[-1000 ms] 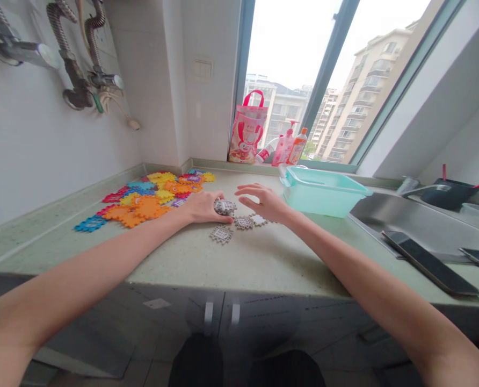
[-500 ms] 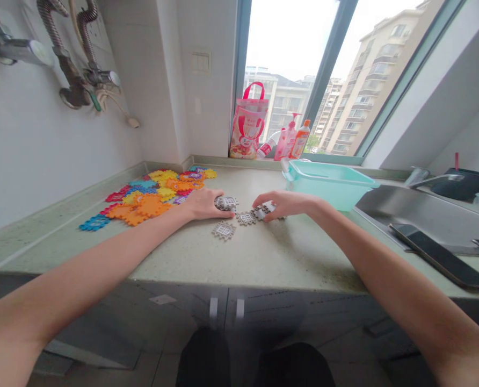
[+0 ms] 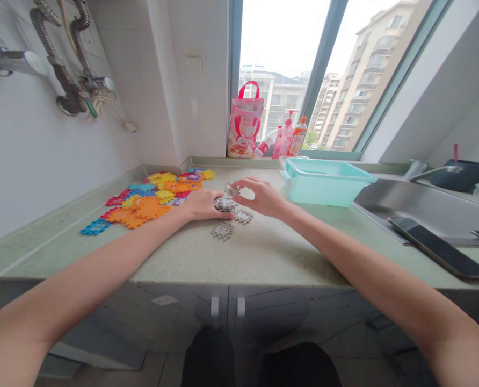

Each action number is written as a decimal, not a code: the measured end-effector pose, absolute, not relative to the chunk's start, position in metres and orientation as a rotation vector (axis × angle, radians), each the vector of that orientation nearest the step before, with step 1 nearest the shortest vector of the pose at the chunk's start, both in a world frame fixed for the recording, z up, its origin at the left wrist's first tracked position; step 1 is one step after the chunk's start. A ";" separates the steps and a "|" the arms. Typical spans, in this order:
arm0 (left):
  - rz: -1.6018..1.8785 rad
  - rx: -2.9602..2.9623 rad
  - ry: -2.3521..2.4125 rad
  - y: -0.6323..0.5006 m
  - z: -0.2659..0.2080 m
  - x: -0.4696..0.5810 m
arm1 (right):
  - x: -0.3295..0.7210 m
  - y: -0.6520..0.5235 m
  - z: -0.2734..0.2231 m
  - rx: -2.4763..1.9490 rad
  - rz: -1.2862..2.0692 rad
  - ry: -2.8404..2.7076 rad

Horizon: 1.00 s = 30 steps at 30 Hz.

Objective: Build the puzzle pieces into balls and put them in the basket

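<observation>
In the middle of the frame, the left hand (image 3: 201, 205) is closed around a stack of grey pieces (image 3: 225, 204), and the right hand (image 3: 263, 196) pinches one grey piece (image 3: 229, 189) just above it. The step seems to be stacking; the next move probably calls for lowering this piece flat. Two loose pieces (image 3: 222, 230), toothed at the edges, with white grid-like centres, lie nearby on the tabletop (image 3: 263, 258).

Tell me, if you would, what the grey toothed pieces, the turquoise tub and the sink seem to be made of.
Grey toothed pieces: probably plastic, fairly matte, judging by the dull colour and notched edges; foam can't be ruled out.
Turquoise tub: likely plastic, smooth and slightly translucent, since its walls look softly lit.
Sink: apparently stainless steel, satin-finished, from its grey metallic sheen.
</observation>
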<state>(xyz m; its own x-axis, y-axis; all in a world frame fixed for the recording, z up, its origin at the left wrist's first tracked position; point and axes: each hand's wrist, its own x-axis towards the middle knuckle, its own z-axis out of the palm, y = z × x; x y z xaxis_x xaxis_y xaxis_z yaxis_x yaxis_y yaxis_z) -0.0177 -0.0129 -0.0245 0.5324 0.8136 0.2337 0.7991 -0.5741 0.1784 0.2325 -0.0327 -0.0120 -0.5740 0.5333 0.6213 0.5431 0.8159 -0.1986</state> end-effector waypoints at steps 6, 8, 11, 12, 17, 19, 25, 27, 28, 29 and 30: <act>0.465 2.655 1.437 -0.015 -0.023 -0.016 | 0.224 -0.027 -0.029 -0.784 0.018 -2.463; 0.488 2.641 1.444 -0.014 -0.024 -0.016 | 0.224 -0.025 -0.032 -0.798 0.036 -2.453; 0.571 2.623 1.455 -0.012 -0.027 -0.017 | 0.222 -0.026 -0.031 -0.820 0.014 -2.485; 0.588 2.627 1.451 -0.011 -0.028 -0.018 | 0.223 -0.027 -0.029 -0.836 0.003 -2.491; 0.530 2.674 1.414 -0.011 -0.029 -0.019 | 0.245 -0.031 -0.014 -0.904 0.085 -2.476; 0.524 2.672 1.426 -0.011 -0.028 -0.019 | 0.257 -0.031 -0.009 -0.926 0.195 -2.545; 0.516 2.647 1.448 -0.012 -0.026 -0.019 | 0.265 -0.029 -0.013 -0.995 0.268 -2.650; 0.519 2.650 1.448 -0.012 -0.026 -0.020 | 0.264 -0.027 -0.015 -0.983 0.227 -2.658; 0.520 2.651 1.453 -0.011 -0.026 -0.020 | 0.264 -0.026 -0.015 -0.973 0.215 -2.665; 0.521 2.651 1.459 -0.011 -0.026 -0.020 | 0.265 -0.024 -0.015 -0.964 0.203 -2.669; 0.521 2.650 1.462 -0.011 -0.026 -0.020 | 0.267 -0.023 -0.015 -0.960 0.189 -2.666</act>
